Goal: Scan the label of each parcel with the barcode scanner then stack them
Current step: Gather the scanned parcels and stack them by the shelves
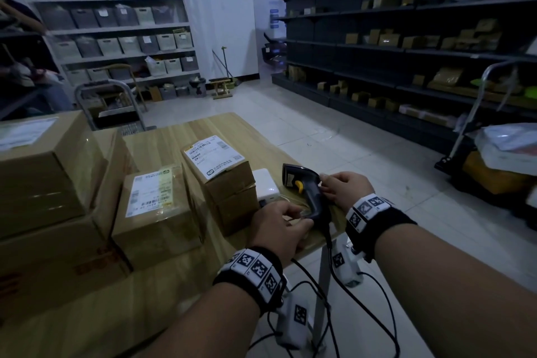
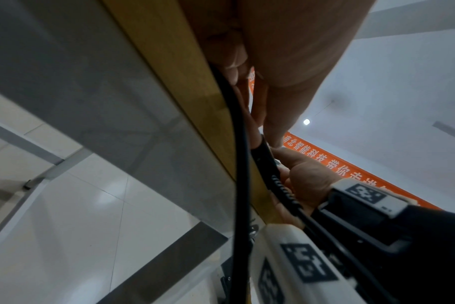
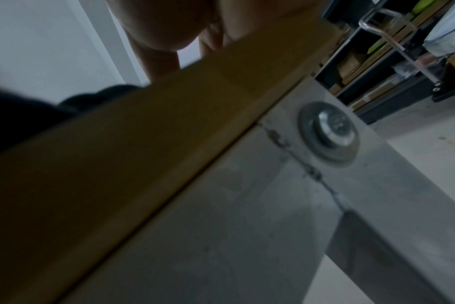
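Note:
A black barcode scanner [image 1: 306, 193] with a yellow trigger lies at the right front corner of the wooden table [image 1: 174, 136]. My left hand [image 1: 299, 221] pinches the foot of its handle, where the black cable [image 2: 238, 144] leaves. My right hand [image 1: 326, 186] grips the handle [image 2: 266, 162] from the right. A small labelled parcel [image 1: 157, 215] stands left of the scanner. Behind it is a taller labelled parcel [image 1: 225, 183]. Two large cardboard boxes [image 1: 46, 177] are stacked at the left.
A white box [image 1: 266, 186] sits between the tall parcel and the scanner. The table's metal leg [image 3: 327, 131] is under the right corner. A loaded trolley [image 1: 499, 154] stands at the right, another trolley [image 1: 113, 104] behind the table. A person [image 1: 17, 26] is at the far left.

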